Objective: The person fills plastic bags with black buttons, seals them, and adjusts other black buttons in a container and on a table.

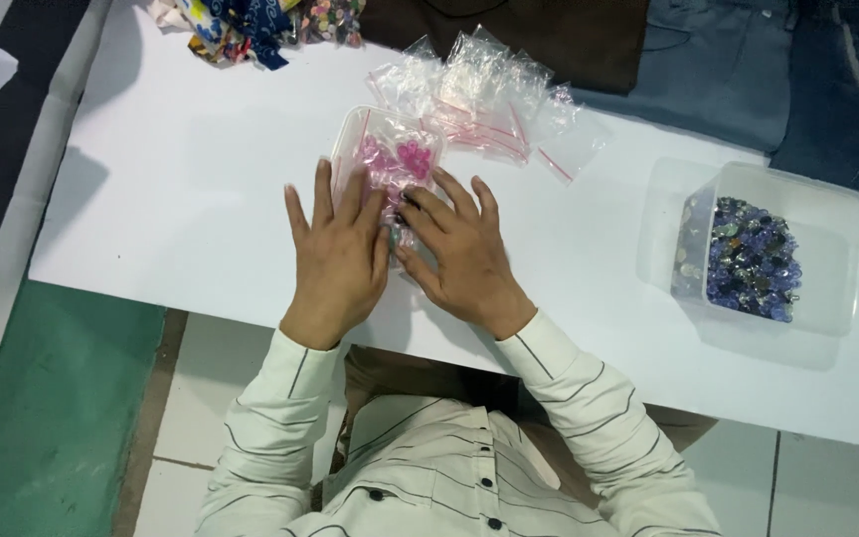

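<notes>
A small clear zip bag [390,154] with pink beads inside lies flat on the white table [171,189]. My left hand [338,257] rests palm down on the bag's near left part, fingers spread. Beside it, my right hand [459,249] presses its fingertips on the bag's near right edge. Both hands touch the bag and cover its lower part. Whether either hand grips it cannot be told.
A pile of empty clear zip bags [494,94] with red strips lies behind the bead bag. A clear plastic tub [827,249] of blue and silver beads stands at the right. Colourful fabric scraps [251,25] and dark cloth [728,60] lie along the far edge.
</notes>
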